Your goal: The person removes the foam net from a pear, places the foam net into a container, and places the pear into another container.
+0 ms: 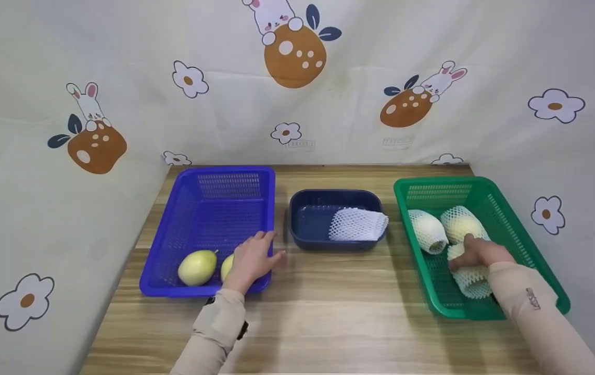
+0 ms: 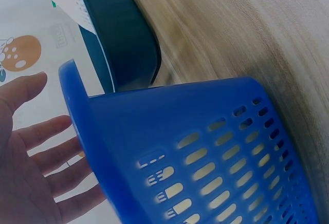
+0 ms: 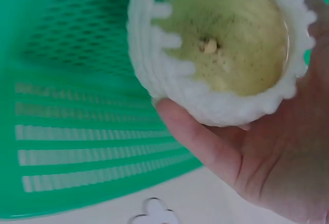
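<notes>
My right hand [image 1: 480, 253] is inside the green basket [image 1: 520, 229], gripping a pear in a white foam net [image 1: 471, 284]. In the right wrist view, the thumb lies along the net, and the pear's stem end [image 3: 208, 45] shows through its opening. Two more netted pears, one on the left [image 1: 426, 232] and one behind [image 1: 463, 225], lie beside it. At the right side of the blue basket [image 1: 269, 208], my left hand [image 1: 249, 260] hovers by the rim with fingers spread and holding nothing. Two bare yellow-green pears [image 1: 197, 267] sit at that basket's front, one partly hidden by this hand.
Between the baskets stands a dark blue tub [image 1: 310, 224], with an empty white foam net [image 1: 358, 225] lying across its right part. All three containers are on a wood-grain table [image 1: 349, 307]. A printed cloth [image 1: 349, 125] rises behind and at both sides.
</notes>
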{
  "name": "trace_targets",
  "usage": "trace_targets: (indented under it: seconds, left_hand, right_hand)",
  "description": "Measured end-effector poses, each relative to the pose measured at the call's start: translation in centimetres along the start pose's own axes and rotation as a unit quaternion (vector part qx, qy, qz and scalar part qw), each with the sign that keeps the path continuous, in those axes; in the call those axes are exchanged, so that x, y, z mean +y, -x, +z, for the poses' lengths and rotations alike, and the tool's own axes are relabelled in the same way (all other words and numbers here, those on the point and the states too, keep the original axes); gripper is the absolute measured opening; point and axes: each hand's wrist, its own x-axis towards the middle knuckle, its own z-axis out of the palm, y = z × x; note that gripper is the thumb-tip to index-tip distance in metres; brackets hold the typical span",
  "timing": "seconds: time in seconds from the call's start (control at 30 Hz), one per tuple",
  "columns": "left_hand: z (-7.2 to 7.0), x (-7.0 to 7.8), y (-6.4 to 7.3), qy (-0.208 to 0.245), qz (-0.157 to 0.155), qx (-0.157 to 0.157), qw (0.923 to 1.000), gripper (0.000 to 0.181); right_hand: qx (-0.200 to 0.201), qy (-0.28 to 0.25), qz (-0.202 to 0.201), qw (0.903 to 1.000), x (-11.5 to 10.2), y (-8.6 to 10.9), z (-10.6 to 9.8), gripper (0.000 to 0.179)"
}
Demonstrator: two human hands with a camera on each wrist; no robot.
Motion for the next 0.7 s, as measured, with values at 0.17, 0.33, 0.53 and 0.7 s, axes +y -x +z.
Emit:
trace_targets:
  seconds: [0.17, 0.33, 0.53, 0.7]
  left_hand:
    - [0.0, 0.0, 0.0, -0.005, 0.000, -0.001, 1.0000, 0.047]
    - [0.0, 0.0, 0.0, -0.007, -0.003, -0.011, 0.9999, 0.050]
    - [-0.1, 0.0, 0.1, -0.001, -0.005, -0.017, 0.9998, 0.051]
    - [-0.1, -0.2, 0.1, 0.002, -0.008, -0.018, 0.9998, 0.051]
  right_hand:
    - [-0.005, -0.021, -0.049, 0.9986, -2.3, 0.4, -1.8, 0.088]
    - [0.058, 0.004, -0.128, 0.9900, -4.7, 1.3, -3.2, 0.070]
    - [0.114, 0.048, -0.152, 0.9806, -7.4, 2.9, -4.5, 0.076]
    - [0.162, 0.059, -0.186, 0.9673, -9.1, 3.5, -4.3, 0.079]
